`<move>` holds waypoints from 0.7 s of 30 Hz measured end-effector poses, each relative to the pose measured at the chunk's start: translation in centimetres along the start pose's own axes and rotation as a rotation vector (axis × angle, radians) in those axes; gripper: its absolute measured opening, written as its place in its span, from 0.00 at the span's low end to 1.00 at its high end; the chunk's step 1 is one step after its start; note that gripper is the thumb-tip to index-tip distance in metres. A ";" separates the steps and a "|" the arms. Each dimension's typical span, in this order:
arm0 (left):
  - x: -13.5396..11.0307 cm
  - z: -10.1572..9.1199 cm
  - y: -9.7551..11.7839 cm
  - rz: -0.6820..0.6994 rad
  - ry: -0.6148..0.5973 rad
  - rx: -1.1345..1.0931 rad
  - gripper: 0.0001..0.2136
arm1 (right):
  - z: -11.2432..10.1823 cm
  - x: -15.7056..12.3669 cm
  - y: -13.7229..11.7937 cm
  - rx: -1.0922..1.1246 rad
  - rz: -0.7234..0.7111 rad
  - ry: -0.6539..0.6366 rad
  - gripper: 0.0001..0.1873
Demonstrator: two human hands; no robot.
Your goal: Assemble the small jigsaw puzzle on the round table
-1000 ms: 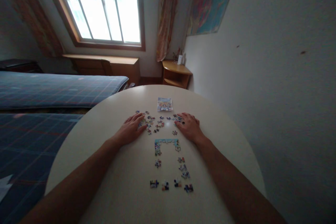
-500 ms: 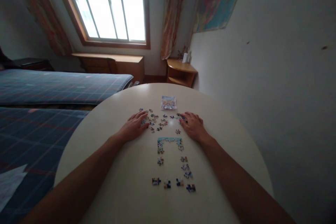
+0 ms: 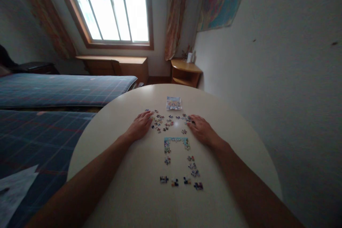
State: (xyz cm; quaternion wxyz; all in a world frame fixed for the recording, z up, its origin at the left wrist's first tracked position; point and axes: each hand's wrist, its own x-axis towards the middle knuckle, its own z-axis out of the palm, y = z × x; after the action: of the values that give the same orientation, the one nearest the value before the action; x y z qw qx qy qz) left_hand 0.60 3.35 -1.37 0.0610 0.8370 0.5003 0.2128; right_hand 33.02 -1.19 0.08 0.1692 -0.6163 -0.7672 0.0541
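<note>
My left hand [image 3: 141, 124] lies with outstretched fingers at the left edge of a loose heap of jigsaw pieces [image 3: 158, 121]. Across from it, my right hand [image 3: 201, 128] rests open, its fingertips by a smaller cluster of pieces [image 3: 186, 118]. Between and below the hands is a joined puzzle border [image 3: 176, 139], a light blue top strip with two short sides. Separate pieces continue down both sides, and several more lie in a row [image 3: 174, 182] nearer me. Beyond the heap lies a small picture card or packet [image 3: 173, 103].
Everything lies on a round cream table [image 3: 139, 181]. A bed with a blue plaid cover [image 3: 48, 135] stands to the left, with papers [image 3: 18, 188] on it. The white wall [image 3: 288, 107] is close on the right. A desk [image 3: 133, 66] and corner shelf [image 3: 186, 66] stand beyond.
The view has shifted slightly, so the table and pieces sit a little further right. My left hand has drawn back slightly from the heap; my right hand stays by its cluster.
</note>
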 end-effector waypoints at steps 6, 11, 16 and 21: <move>0.2 0.3 0.2 -0.039 0.016 0.003 0.22 | -0.2 -0.4 0.6 0.009 -0.008 0.002 0.27; 0.5 0.2 0.5 -0.091 0.046 0.018 0.21 | -0.7 -0.5 0.8 0.015 -0.042 -0.019 0.26; 0.7 0.2 0.6 -0.102 0.067 0.014 0.20 | -2.1 -0.6 1.3 0.088 -0.067 -0.043 0.21; 0.7 0.3 0.6 -0.093 0.081 0.004 0.19 | -2.7 -0.8 2.0 0.124 -0.027 -0.003 0.21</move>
State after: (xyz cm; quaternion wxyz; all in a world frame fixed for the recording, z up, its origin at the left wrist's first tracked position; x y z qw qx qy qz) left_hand 1.45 3.67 -1.23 0.0487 0.8036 0.5413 0.2426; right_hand 35.95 -1.84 1.90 0.2065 -0.5941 -0.7710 0.1002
